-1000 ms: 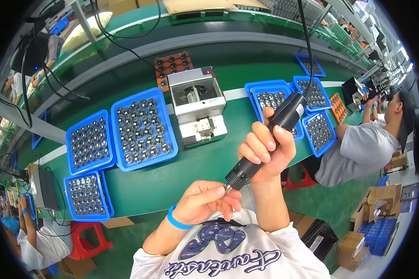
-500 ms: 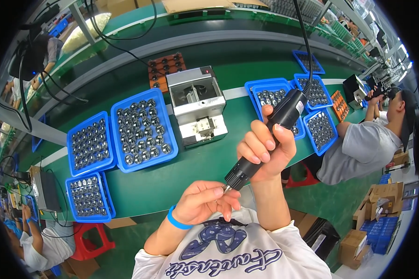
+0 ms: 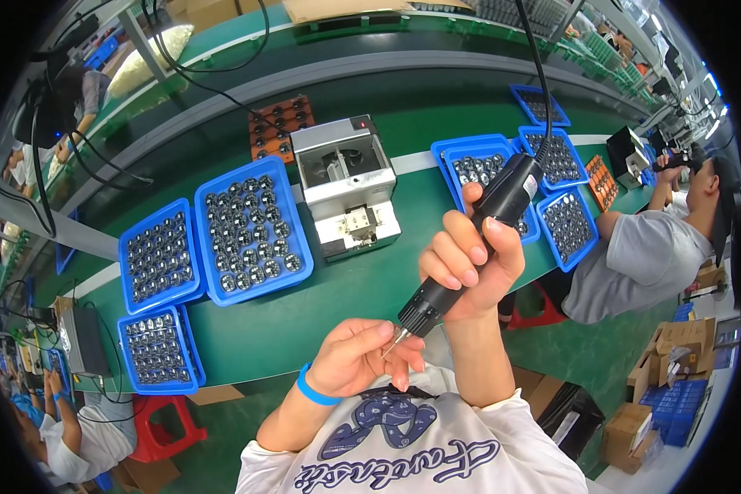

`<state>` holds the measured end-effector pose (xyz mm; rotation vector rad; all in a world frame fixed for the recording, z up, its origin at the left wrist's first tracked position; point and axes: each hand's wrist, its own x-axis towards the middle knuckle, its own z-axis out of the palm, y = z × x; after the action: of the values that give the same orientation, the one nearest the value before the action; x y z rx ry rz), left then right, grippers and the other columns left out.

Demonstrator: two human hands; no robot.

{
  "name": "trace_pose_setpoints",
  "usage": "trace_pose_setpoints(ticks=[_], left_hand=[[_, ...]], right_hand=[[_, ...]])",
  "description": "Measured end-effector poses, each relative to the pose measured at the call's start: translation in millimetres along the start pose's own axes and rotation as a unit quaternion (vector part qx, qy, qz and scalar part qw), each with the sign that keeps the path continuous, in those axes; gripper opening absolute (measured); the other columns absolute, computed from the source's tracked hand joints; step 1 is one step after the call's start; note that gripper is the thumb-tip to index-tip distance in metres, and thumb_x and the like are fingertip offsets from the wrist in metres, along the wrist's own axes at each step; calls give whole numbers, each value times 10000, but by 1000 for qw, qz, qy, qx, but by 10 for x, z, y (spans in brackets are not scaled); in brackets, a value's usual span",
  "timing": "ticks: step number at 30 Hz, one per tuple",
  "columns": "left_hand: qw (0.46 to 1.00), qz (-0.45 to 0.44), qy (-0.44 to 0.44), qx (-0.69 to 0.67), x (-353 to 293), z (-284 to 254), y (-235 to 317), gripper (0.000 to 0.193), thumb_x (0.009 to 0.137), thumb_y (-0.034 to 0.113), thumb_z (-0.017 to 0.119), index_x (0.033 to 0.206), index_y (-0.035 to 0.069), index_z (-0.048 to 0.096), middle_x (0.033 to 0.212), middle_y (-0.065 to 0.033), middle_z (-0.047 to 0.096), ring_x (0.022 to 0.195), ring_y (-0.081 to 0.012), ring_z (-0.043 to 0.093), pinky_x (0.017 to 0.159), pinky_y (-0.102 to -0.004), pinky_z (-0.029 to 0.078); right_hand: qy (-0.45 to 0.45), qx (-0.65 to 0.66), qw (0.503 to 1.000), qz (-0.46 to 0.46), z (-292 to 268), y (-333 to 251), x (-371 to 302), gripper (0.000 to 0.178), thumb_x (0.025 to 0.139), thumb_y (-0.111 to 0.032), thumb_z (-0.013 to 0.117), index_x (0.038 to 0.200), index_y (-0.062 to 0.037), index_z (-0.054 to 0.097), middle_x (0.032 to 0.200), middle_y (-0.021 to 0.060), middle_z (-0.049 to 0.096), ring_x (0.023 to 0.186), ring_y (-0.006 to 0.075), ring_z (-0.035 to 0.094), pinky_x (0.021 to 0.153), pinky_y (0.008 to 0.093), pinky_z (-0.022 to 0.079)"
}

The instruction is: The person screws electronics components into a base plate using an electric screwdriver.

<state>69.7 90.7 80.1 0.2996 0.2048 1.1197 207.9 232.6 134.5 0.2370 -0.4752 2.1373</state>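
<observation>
My right hand (image 3: 473, 263) is wrapped round a black electric screwdriver (image 3: 506, 193), which slants down to the left in front of my chest. A thin metal bit (image 3: 393, 343) sticks out of its lower end. My left hand (image 3: 358, 354), with a blue band on the wrist, is at that bit, thumb and curled fingers on either side of it. Beyond my hands a grey-and-white metal machine (image 3: 346, 185) with an open-topped hopper stands on the green bench (image 3: 387, 288).
Blue trays of shiny dark round parts (image 3: 255, 230) stand left of the machine, and more blue trays (image 3: 564, 226) to the right. Behind the machine lies an orange perforated board (image 3: 276, 128). A black cable (image 3: 538, 66) runs up from the screwdriver. A person in grey (image 3: 650, 255) sits at right.
More of the metal bit shows, as my left thumb has drawn back slightly from the screwdriver's tip. The right hand keeps its hold, almost unmoved.
</observation>
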Motion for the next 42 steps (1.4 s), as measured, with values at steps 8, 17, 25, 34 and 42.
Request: trace_pose_setpoints(ticks=[8,17,25,34,42], left_hand=[[1000,-10,2,-6,19,-13,-11,485,1076,293,417,1193,-131,622,1027,-286,703,748,-303,709,717,-383,582],[1000,-8,24,-17,8,-94,-53,624,1083,388,315,1238,-157,576,1079,-319,681,789,-326,703,769,-417,573],[1000,-10,29,2,0,-70,-40,635,1084,395,309,1244,-158,577,1070,-305,687,781,-322,703,769,-407,572],[1000,-12,21,-1,-6,-95,-54,617,1084,388,319,1247,-144,585,1078,-314,684,781,-335,702,767,-413,571],[1000,-6,16,-15,-19,-99,-78,596,1083,373,335,1236,-143,591,1077,-316,682,789,-345,703,763,-419,573]], right_hand=[[43,14,999,0,51,-7,1,300,956,-153,488,1250,-95,516,679,12,487,502,131,457,504,314,422],[38,17,999,13,60,-15,28,190,946,-136,489,1134,-109,491,662,5,477,485,128,455,493,317,421],[-3,8,1000,17,9,-19,33,233,957,-144,491,1178,-72,511,696,-2,485,520,114,470,533,314,450],[45,14,999,5,82,4,14,318,949,-146,473,1264,-106,492,662,6,481,486,126,452,494,319,422],[49,10,999,6,91,9,8,322,945,-143,474,1264,-106,490,653,5,470,473,123,442,479,317,412]])
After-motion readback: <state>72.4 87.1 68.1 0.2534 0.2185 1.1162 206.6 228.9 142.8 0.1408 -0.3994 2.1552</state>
